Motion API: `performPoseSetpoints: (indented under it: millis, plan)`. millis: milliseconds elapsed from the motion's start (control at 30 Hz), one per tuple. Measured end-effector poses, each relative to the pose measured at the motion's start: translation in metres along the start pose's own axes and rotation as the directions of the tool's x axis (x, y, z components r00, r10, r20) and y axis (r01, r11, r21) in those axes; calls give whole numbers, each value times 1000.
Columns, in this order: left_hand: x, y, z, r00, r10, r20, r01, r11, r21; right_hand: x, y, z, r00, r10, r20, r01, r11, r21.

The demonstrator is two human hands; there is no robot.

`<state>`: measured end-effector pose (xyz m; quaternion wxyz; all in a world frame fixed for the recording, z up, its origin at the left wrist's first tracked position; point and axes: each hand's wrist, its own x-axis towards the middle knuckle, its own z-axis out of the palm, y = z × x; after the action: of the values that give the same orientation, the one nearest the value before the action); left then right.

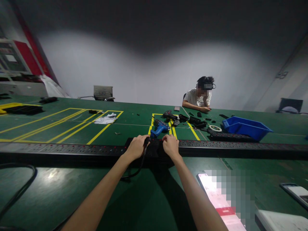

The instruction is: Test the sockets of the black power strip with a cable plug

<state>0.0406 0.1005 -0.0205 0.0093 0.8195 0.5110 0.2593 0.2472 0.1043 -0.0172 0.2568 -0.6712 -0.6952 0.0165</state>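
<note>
the left hand [137,147] is closed on a black plug [147,140], its black cable [143,157] dropping towards the near side. just right of that grip, the right hand [171,146] rests with bent fingers on the long black power strip [91,149]; whether it pinches anything, i cannot tell. the strip lies beneath both hands and runs well out to either side.

as far as shows, the plug has been brought up to the strip, yet the fingers hide whether it is seated, so i would judge this contact unfinished. how many outlets have been dealt with, i can't tell.

just beyond the grip lies a blue cordless drill [160,127], in neither hand, with a darker drill [168,114] behind it. farther right sit a tape roll [215,131] and a blue bin [245,126]; past them, a person [198,96] leans on the table [134,126].
</note>
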Motion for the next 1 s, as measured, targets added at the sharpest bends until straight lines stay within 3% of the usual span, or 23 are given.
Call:
performPoseSetpoints:
  millis: [600,833,1000]
  plan:
    - [1,-5,-3,998,-31,55,33,999,-27,-3,-7,-5,1000,-4,29,5,999,-43]
    - [-1,-7,1,998,-40,44,42,998,-36,8,-47,-7,995,-102,-13,102,994,24]
    - [0,-11,2,997,-34,69,33,999,21,35,-87,8,989,-136,52,134,989,56]
